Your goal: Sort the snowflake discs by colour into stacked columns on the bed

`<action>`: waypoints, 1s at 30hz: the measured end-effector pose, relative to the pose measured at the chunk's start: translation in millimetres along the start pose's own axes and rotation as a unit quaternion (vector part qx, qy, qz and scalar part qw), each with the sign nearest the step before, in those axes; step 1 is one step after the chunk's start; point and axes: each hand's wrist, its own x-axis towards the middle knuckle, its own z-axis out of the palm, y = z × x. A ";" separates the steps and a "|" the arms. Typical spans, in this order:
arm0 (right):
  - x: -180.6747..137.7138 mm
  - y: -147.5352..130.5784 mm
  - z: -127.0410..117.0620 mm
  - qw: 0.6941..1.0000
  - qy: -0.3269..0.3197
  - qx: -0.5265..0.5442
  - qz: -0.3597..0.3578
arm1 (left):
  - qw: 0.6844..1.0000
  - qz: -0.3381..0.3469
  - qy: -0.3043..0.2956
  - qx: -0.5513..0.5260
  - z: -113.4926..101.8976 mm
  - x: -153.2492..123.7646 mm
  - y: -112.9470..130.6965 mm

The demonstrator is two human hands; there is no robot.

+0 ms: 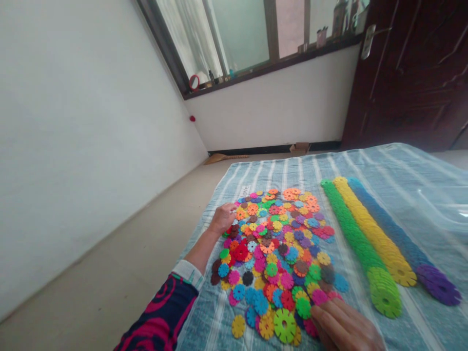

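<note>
A wide, shallow pile of notched, flower-shaped plastic discs in many colours (271,269) lies on a blue-green cloth with pale stripes (420,195), between the person's two hands. Spread so thin, with few discs buried, the pieces seem laid to keep most colours visible and within reach from either side. To the right, well clear of the pile, three long rows run almost side by side: a green plastic-disc row ending in lime (353,231), a yellow plastic-disc row (369,222) and a blue plastic-disc row with purple discs at its near end (387,226). Within each row the discs overlap like roof tiles, which probably keeps the lines compact and like colours together.

The left hand (222,218) is at the pile's far left edge, its forearm stretched forward and slanting inward from a navy sleeve with magenta swirls (164,309). Its fingers are bent, tips toward the outermost discs. The right hand (343,324) comes in low at the near right corner, back uppermost, the fingers close together and angled down onto magenta and green discs. The fingertips are poorly seen on both hands, so I cannot tell how far apart they are or whether either grips a disc.
</note>
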 end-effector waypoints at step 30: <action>10.5 -18.2 -9.2 0.995 -0.083 -0.007 0.056 | 0.990 0.091 -0.099 0.053 27.2 9.2 133.9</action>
